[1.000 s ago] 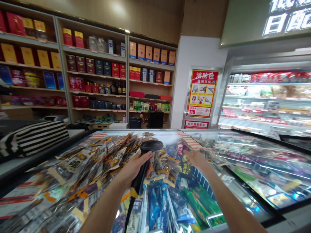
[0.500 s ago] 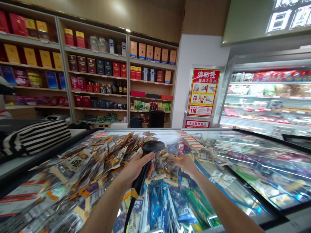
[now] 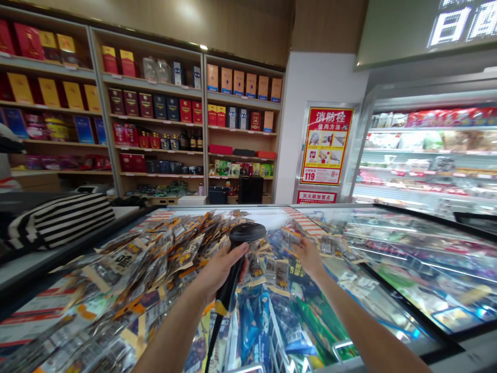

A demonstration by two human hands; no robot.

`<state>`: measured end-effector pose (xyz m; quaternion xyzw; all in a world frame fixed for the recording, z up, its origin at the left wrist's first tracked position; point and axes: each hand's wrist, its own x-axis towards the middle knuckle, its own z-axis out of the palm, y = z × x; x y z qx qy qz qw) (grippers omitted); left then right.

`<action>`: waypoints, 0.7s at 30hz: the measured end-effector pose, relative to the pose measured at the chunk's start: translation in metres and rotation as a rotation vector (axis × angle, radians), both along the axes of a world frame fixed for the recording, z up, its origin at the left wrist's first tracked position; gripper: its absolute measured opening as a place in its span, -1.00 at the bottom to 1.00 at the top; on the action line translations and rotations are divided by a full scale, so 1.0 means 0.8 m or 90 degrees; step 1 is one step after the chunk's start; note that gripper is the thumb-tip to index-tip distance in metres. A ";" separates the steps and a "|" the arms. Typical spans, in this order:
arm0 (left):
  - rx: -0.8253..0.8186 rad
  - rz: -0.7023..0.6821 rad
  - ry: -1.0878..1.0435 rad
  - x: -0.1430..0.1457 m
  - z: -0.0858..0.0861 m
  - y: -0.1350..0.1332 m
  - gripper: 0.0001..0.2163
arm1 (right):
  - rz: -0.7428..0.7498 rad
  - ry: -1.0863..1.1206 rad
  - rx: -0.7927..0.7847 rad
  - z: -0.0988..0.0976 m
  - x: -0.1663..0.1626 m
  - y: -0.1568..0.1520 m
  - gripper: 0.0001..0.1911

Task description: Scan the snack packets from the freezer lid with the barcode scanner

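Observation:
My left hand [image 3: 223,269] is wrapped round the handle of a black barcode scanner [image 3: 246,233], its wide head pointing away from me and its cord hanging down. To its right, my right hand [image 3: 309,257] has its fingers closed on the edge of a small clear snack packet [image 3: 292,238]; the fingertips are partly hidden. Several similar packets [image 3: 277,272] lie on the glass between my hands. A large heap of them [image 3: 155,259] spreads out on the left.
Under the glass of the chest freezer [image 3: 407,311] are blue bags [image 3: 252,321] and green bags [image 3: 322,321]. A striped cloth item [image 3: 64,220] sits at the left edge. Shelves of boxed goods [image 3: 157,106] and a lit fridge [image 3: 427,150] stand behind.
My right hand has moved right and slightly up, away from the packets in the middle, with a packet at its fingers. The left hand and scanner have shifted slightly right.

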<state>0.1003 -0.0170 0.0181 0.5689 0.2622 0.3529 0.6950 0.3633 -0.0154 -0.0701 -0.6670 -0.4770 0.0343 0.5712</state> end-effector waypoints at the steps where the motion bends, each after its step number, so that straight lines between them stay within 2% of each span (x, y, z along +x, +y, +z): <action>1: 0.000 -0.011 -0.003 -0.001 0.000 0.000 -0.77 | 0.018 0.040 0.010 0.001 0.001 0.000 -0.75; 4: -0.012 -0.066 -0.012 -0.003 -0.001 0.000 -0.76 | 0.058 0.128 0.040 0.006 0.005 -0.002 -0.68; 8: -0.020 -0.126 -0.008 -0.003 -0.001 -0.001 -0.73 | 0.056 0.160 0.062 0.004 0.009 -0.002 -0.64; 14: -0.039 -0.112 0.002 -0.001 0.000 -0.004 -0.75 | 0.063 0.134 0.060 -0.001 0.008 0.001 -0.68; 21: -0.039 -0.138 0.006 -0.001 0.001 -0.007 -0.77 | 0.015 0.044 0.050 -0.007 0.015 0.004 -0.71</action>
